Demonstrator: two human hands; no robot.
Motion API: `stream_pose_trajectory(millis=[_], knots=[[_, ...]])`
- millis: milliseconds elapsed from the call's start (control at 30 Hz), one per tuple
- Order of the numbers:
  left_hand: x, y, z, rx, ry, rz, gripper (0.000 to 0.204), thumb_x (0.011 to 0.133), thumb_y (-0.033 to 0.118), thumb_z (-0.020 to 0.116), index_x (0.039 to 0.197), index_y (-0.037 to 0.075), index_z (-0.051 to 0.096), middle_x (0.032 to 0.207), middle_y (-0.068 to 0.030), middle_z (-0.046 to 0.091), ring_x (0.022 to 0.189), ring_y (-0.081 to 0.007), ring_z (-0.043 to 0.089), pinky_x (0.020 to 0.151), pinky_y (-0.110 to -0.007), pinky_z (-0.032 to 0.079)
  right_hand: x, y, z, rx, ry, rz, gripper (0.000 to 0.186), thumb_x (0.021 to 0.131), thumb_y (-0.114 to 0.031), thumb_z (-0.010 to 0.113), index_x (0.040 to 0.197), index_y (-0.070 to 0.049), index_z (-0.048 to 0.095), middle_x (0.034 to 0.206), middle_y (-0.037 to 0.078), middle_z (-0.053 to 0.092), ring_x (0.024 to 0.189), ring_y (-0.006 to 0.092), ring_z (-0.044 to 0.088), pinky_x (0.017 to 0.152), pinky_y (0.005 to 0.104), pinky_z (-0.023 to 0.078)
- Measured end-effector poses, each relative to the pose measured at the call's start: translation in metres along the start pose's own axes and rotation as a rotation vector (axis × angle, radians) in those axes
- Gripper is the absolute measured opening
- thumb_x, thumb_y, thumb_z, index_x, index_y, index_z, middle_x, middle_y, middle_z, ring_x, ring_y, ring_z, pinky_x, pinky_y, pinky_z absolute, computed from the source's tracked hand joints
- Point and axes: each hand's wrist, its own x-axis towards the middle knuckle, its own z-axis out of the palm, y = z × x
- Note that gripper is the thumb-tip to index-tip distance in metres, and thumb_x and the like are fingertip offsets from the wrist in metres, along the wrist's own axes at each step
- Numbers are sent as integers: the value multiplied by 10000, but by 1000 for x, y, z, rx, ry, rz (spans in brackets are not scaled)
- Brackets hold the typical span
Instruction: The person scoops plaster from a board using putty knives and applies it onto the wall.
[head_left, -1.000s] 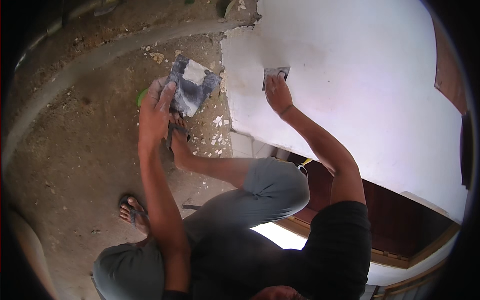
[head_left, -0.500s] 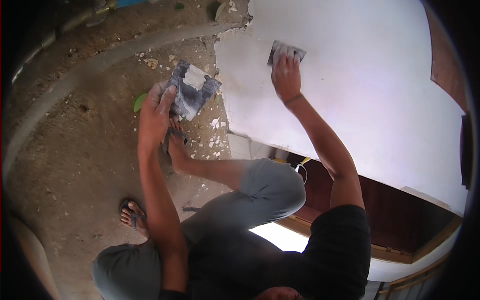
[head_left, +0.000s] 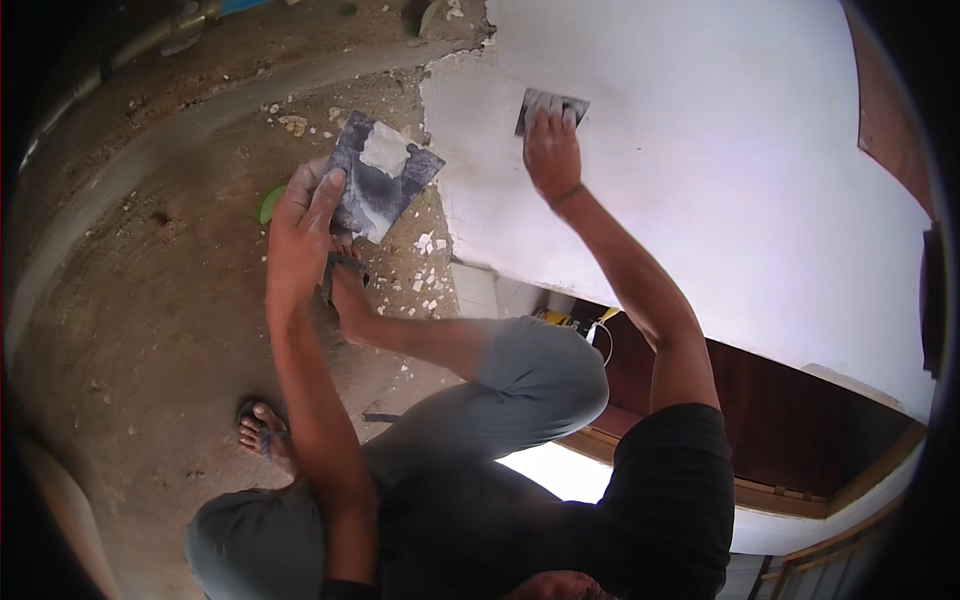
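My left hand [head_left: 308,200] grips one edge of a dark, flat square plate [head_left: 362,190], its thumb on top. A pale lump of putty [head_left: 385,150] sits on that plate, with white smears around it. Against the white wall [head_left: 680,190], my right hand [head_left: 551,140] presses a small dark putty knife blade [head_left: 572,108], its whitened fingers spread over the back. The blade's lower part is hidden under the fingers.
White flakes [head_left: 428,270] lie scattered on the brown dirt ground [head_left: 150,340] by the wall's foot. A curved concrete strip [head_left: 200,115] crosses the ground. My sandalled feet [head_left: 265,432] are below. A dark red-brown opening [head_left: 780,420] with a wooden frame lies at right.
My right hand has slid a little to the left along the wall with the blade. The left hand and its plate have barely shifted.
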Motion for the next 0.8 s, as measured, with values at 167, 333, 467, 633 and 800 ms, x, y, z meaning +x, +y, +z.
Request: stream_pose_trajectory(millis=[167, 333, 467, 633, 800], knots=[[8, -4, -1, -7, -22, -10, 260, 971, 251, 528, 1090, 29, 594, 750, 31, 594, 579, -15, 488, 484, -186, 395, 13, 52, 6, -209, 32, -123, 367, 815, -146, 530, 1107, 64, 601, 1116, 168, 579, 1054, 289, 506, 1012, 451, 346], [5, 6, -1, -9, -27, -4, 260, 973, 230, 525, 1107, 16, 589, 778, 17, 609, 615, -23, 512, 516, -196, 421, -44, 3, 6, -182, -248, -243, 373, 814, -161, 529, 1109, 52, 612, 1097, 156, 588, 1013, 275, 518, 989, 421, 358], [-1, 11, -3, -58, -19, 23, 256, 976, 201, 523, 1118, -2, 586, 860, -3, 622, 732, -36, 528, 632, -203, 445, 0, 23, -15, -121, 149, -117, 268, 799, -161, 540, 967, 19, 645, 928, 132, 581, 916, 268, 529, 964, 458, 362], [-5, 27, 6, 6, -41, 36, 243, 976, 194, 524, 1105, -1, 592, 884, 1, 616, 769, -41, 515, 669, -202, 436, -40, 30, 74, 1, 83, -183, 324, 832, -145, 527, 1098, 25, 600, 1101, 146, 592, 1080, 288, 514, 1065, 428, 333], [-8, 22, -1, 39, 42, 76, 246, 979, 229, 524, 1105, 34, 605, 814, 27, 598, 664, -28, 497, 556, -202, 408, -82, -27, 48, -146, -55, -248, 362, 835, -164, 505, 1127, 22, 610, 1189, 149, 564, 1138, 290, 472, 1062, 471, 287]])
